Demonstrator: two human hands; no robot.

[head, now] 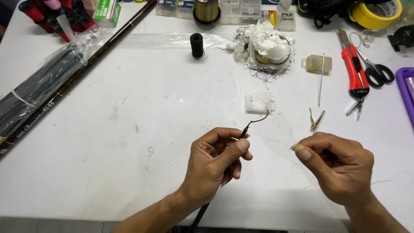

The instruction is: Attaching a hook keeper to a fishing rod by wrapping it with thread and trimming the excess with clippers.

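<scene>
The thin black rod tip (249,125) is pinched in the left hand (215,166), pointing up-right; a fine line (271,139) is stretched rightward to the closed right hand (338,168).

Table: a white table (129,172) fills nearly the whole view, its top scuffed with small brownish marks and smudges.
Front edge: it runs along the bottom of the view, with a thin grey strip of floor (51,225) below it at the left.
Light: bright, even, with only soft shadows.
</scene>
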